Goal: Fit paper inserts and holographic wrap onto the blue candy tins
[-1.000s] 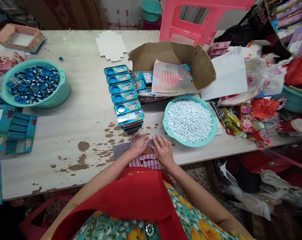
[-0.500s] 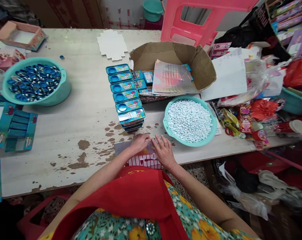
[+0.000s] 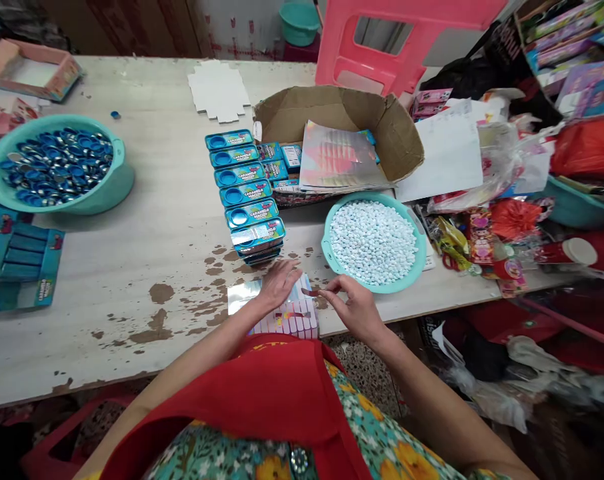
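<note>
A shiny sheet of strip stickers point(image 3: 302, 325) lies at the table's front edge, partly covered by my left hand and the red apron. My left hand point(image 3: 279, 285) rests on that sheet, fingers stretched out and flat. Between thumb and forefinger, my right hand point(image 3: 355, 305) pinches a small dark reddish sticker strip point(image 3: 309, 292), held over the sheet's right side. Just beyond my left hand stand stacked blue candy tins point(image 3: 258, 233), in a row running away from me. Near my right hand is a turquoise basin point(image 3: 327, 250) of small pale candies point(image 3: 372, 237).
A cardboard box point(image 3: 397, 133) with more tins and silvery sheets point(image 3: 339, 157) stands behind. On the left sit a basin point(image 3: 125, 177) of blue metal lids point(image 3: 62, 167) and blue display cartons point(image 3: 27, 257). Bags and scissors point(image 3: 452, 260) clutter the right. A pink stool point(image 3: 332, 53) stands at the back.
My right hand has drawn back to the right from the sheet and now holds a strip. My left hand has flattened on the sheet. The view has shifted slightly.
</note>
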`<state>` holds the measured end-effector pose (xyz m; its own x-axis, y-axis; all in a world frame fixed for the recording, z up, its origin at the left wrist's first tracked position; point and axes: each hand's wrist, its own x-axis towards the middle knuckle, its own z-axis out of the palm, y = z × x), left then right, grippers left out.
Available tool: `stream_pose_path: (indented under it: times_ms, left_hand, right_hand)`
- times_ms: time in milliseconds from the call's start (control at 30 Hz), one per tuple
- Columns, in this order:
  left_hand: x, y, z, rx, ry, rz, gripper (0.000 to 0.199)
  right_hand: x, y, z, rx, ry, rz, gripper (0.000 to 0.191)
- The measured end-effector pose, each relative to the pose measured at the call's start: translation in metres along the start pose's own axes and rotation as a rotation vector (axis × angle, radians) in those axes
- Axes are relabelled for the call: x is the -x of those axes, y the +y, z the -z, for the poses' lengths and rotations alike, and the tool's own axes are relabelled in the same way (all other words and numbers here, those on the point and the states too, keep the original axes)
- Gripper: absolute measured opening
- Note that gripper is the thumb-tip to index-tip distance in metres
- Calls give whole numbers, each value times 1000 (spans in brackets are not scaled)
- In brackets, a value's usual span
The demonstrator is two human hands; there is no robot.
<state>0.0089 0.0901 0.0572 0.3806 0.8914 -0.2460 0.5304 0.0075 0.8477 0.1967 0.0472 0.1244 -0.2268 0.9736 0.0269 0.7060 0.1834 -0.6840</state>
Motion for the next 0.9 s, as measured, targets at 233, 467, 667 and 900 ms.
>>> stream_pose_path:
  times_ms: [233,467,667,900]
  left_hand:
    - [44,58,32,366,-124,74,27]
    - [83,85,103,123,222,54,26]
    - [98,96,103,232,545,-154,53]
    - [91,109,123,210,373,-156,20]
  right_hand:
    - [-13,-25,23,-178,58,-142,16]
    - [-54,-67,36,-328,41,-94,18]
    - [-61,-97,49,-457,-13,-53,18]
    - [-53,-123,53,-491,-122,36,15]
